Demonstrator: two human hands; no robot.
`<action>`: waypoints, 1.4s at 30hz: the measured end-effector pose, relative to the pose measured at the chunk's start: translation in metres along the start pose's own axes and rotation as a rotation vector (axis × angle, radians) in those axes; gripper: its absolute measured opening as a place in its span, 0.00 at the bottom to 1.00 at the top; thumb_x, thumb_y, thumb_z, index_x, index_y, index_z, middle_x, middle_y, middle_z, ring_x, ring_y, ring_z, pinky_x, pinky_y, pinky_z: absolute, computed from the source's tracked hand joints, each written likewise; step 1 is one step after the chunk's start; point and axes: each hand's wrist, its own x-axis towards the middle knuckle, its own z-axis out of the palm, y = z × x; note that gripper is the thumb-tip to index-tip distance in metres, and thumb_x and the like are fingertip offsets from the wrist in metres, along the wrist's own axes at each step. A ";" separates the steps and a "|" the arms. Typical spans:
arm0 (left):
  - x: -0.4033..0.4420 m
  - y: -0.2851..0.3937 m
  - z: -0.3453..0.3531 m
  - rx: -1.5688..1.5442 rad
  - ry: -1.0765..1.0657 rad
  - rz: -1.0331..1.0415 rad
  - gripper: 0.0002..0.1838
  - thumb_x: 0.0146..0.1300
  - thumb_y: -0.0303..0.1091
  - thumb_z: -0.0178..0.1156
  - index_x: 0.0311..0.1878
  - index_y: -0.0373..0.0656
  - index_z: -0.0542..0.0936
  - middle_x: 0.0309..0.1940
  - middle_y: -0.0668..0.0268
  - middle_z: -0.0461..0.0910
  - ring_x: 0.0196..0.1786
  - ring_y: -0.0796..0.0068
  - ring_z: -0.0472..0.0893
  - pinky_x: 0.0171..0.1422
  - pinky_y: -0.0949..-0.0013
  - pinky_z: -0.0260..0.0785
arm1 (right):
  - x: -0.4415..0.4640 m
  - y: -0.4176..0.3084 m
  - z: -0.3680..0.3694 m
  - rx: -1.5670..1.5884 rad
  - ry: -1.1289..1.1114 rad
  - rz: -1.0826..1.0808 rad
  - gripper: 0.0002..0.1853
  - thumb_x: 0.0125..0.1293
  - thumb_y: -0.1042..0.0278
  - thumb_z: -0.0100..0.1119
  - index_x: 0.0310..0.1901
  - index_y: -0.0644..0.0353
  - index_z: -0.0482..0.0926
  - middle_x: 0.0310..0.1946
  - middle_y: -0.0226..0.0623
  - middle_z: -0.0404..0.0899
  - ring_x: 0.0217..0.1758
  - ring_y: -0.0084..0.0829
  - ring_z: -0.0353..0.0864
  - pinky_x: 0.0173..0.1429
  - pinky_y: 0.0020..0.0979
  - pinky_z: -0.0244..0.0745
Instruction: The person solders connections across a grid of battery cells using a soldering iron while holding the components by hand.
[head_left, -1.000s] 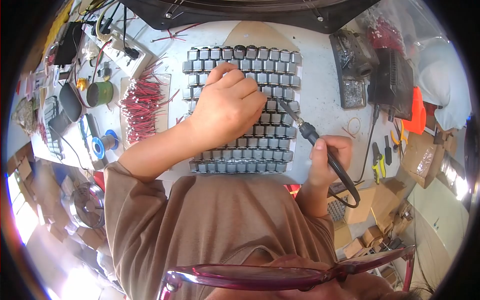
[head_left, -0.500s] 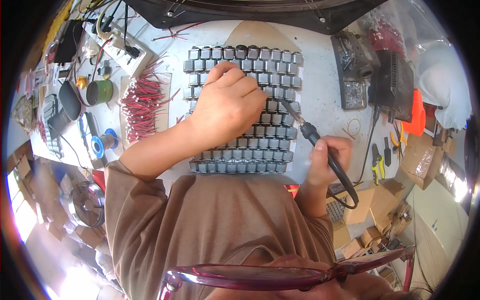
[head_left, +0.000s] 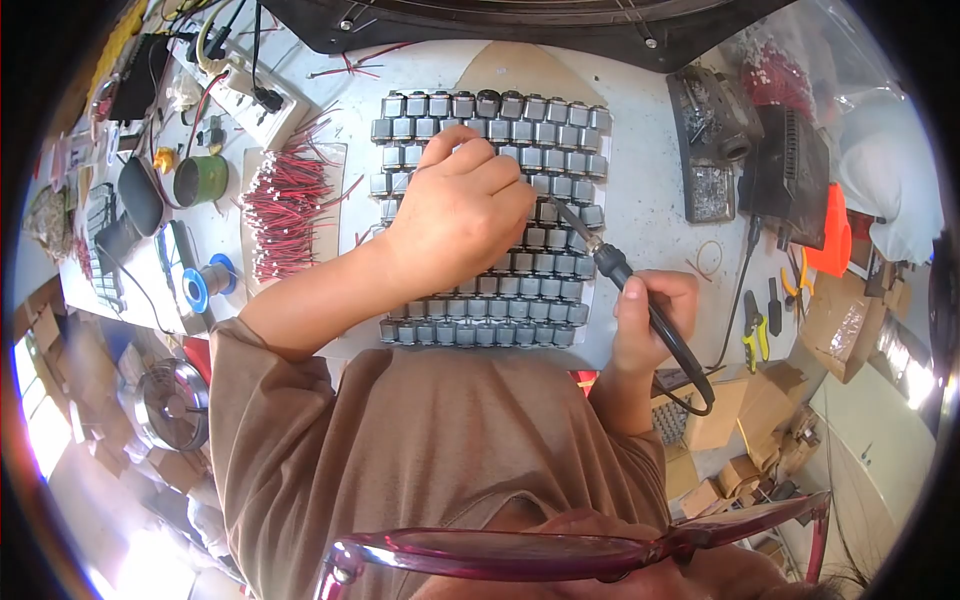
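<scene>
Rows of small grey metal blocks (head_left: 540, 263) lie on a white board on the table. Over the middle rows rests my left hand (head_left: 463, 215), its fingers curled; what they pinch, if anything, is hidden beneath them. My right hand (head_left: 655, 318), to the right of the rows, is wrapped round a black-handled soldering iron (head_left: 612, 264). The iron's tip points up and left to the blocks just right of my left hand. I cannot make out whether the tip touches one.
Red wires (head_left: 290, 215) lie in a bundle on the left, near a solder spool (head_left: 208, 284) and a power strip (head_left: 252, 103). At the right are a black box (head_left: 783, 180), an orange object (head_left: 833, 232) and cutters (head_left: 755, 332). A dark frame (head_left: 500, 22) spans the back.
The soldering iron and my right hand have shifted slightly left, bringing the tip closer to my left hand. My left hand keeps its curled pose. The whole view has shifted slightly.
</scene>
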 end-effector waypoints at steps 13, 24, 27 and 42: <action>0.000 0.000 0.001 -0.001 -0.003 0.007 0.10 0.38 0.25 0.62 0.27 0.45 0.75 0.23 0.68 0.69 0.30 0.65 0.70 0.48 0.61 0.62 | -0.001 0.002 0.000 0.023 -0.017 0.015 0.10 0.54 0.76 0.57 0.35 0.64 0.66 0.26 0.33 0.69 0.25 0.17 0.66 0.30 0.18 0.63; -0.004 -0.005 -0.006 -0.008 0.024 -0.036 0.10 0.38 0.24 0.61 0.27 0.45 0.75 0.23 0.68 0.69 0.30 0.65 0.69 0.45 0.62 0.62 | -0.003 -0.001 0.001 -0.018 -0.006 -0.040 0.10 0.54 0.77 0.57 0.35 0.64 0.66 0.26 0.32 0.69 0.24 0.15 0.64 0.29 0.17 0.62; -0.005 -0.004 -0.005 -0.021 0.021 -0.023 0.09 0.39 0.24 0.61 0.27 0.45 0.75 0.23 0.68 0.69 0.29 0.65 0.69 0.45 0.62 0.63 | -0.001 -0.004 0.007 0.022 -0.022 -0.020 0.09 0.54 0.77 0.57 0.35 0.64 0.66 0.26 0.32 0.69 0.23 0.15 0.64 0.28 0.17 0.62; -0.007 -0.006 -0.001 0.009 -0.009 -0.024 0.09 0.39 0.24 0.61 0.27 0.44 0.75 0.23 0.68 0.69 0.29 0.66 0.69 0.44 0.63 0.63 | -0.001 -0.004 0.010 0.001 -0.050 -0.018 0.10 0.54 0.77 0.57 0.35 0.64 0.67 0.27 0.32 0.69 0.24 0.15 0.65 0.29 0.17 0.62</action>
